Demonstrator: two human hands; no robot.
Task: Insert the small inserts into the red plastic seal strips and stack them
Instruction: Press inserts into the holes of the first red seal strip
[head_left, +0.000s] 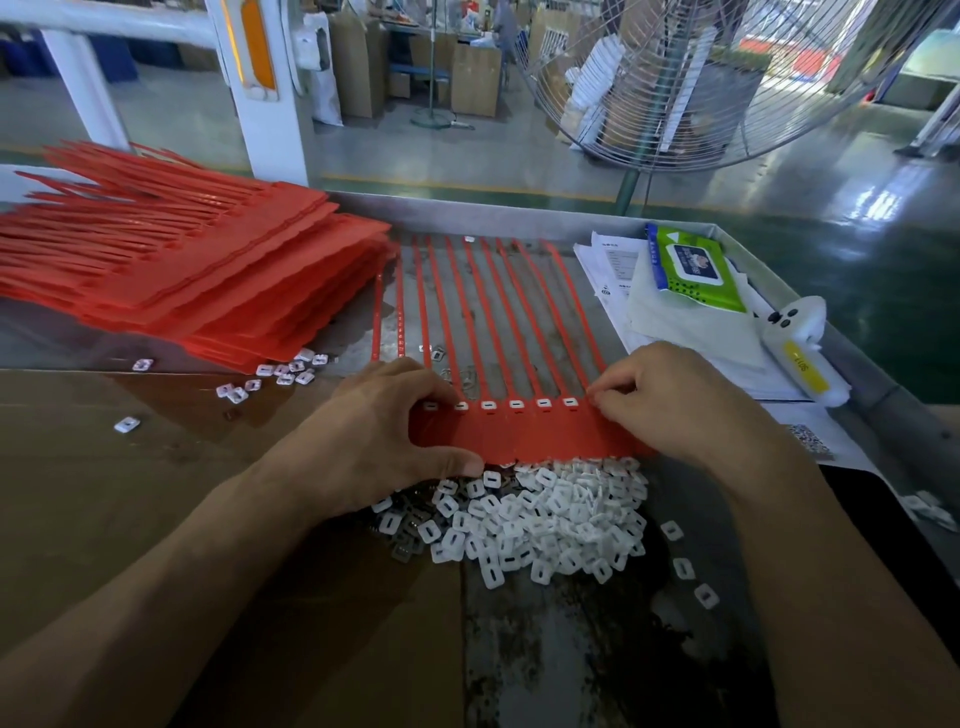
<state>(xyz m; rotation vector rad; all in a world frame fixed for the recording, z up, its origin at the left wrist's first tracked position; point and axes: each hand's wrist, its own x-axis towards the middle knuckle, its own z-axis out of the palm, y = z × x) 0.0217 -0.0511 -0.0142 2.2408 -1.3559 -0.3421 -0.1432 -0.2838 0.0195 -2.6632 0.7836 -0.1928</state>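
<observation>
While your left hand (374, 431) grips the left end of the red strip sheet (524, 436), thumb under its near edge and fingers curled over the top, your right hand (670, 400) pinches its right corner. Six white inserts (516, 404) sit in a row along the sheet. Loose inserts (540, 519) are heaped just in front, touching it. The finished stack (197, 270) lies far left.

On the counter (519, 649), the left hand (384, 441) grips the left end of a red seal strip sheet (524, 439) carrying six seated white inserts (514, 404), the right hand (685, 400) pinches its right edge, a loose insert pile (540, 519) lies just below, and a red stack (197, 270) sits at left.
</observation>
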